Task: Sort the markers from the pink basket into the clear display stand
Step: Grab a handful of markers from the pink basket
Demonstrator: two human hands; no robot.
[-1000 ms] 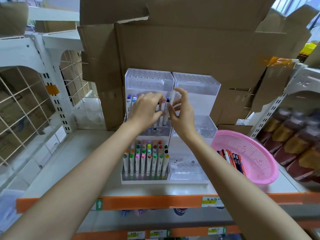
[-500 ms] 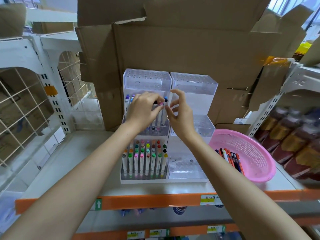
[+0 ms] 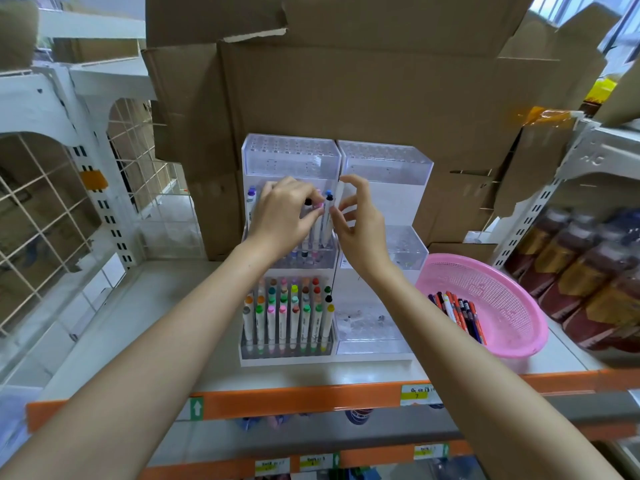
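The clear display stand point(image 3: 384, 168) stands on the shelf in stepped tiers, two columns wide. Its lower left tier is packed with several white markers point(image 3: 287, 317) with coloured caps. At the middle left tier my left hand point(image 3: 284, 216) pinches a white marker with a pink cap among the markers standing there. My right hand point(image 3: 360, 223) pinches a blue-capped marker point(image 3: 327, 220) just beside it, thumb and fingers on its barrel. The pink basket point(image 3: 502, 306) sits to the right and holds several pens and markers point(image 3: 457, 313).
Flattened cardboard boxes point(image 3: 346, 81) lean behind the stand. A white wire rack point(image 3: 52, 209) is at the left, and brown bottles point(image 3: 588, 271) fill the shelf at the right. The shelf has an orange front edge point(image 3: 294, 400) with price labels.
Both hands stay at the middle left tier; fingers have shifted slightly on the markers, and the view has moved a little.
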